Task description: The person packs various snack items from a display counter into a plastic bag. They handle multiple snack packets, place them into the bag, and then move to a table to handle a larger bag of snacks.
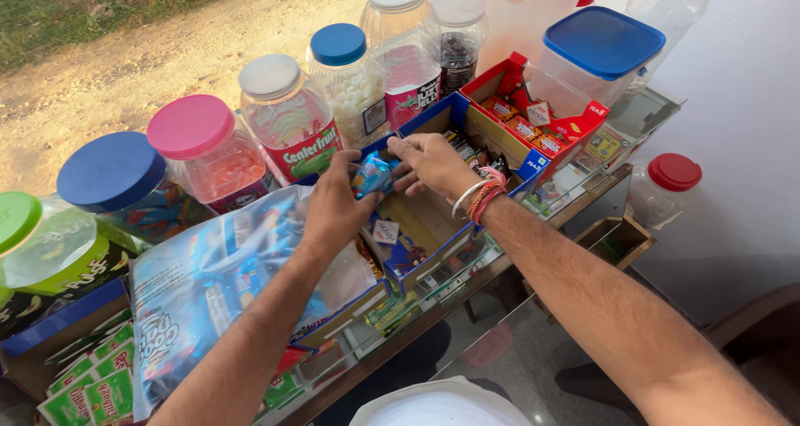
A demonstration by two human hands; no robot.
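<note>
A person is leaning over a glass-topped shop bench (583, 194) crowded with sweets, seen from a camera worn on the head. The left hand (333, 209) is curling closed around a small blue crinkly sweet packet (372, 174), pinching it between thumb and fingers just above a blue cardboard display box (433, 247). The right hand (433, 164), wearing white and red bangles at the wrist, is resting fingers-down over the far end of the same box, touching the packet's right edge; its fingers are bent, and whether they are gripping anything of their own cannot be told.

A large clear plastic bag of blue-wrapped sweets (208, 284) is lying beneath the left forearm, just beside the box. Behind stand a row of clear plastic jars, among them a pink-lidded jar (204, 147) and a white-lidded jar with a red label (287, 117). A red cardboard box of small packets (533, 117) is sitting to the right.

To handle this well, the packet likely wants a light pinch so it is not crushed, laid flat into the box while the other hand is steadying the box wall.
</note>
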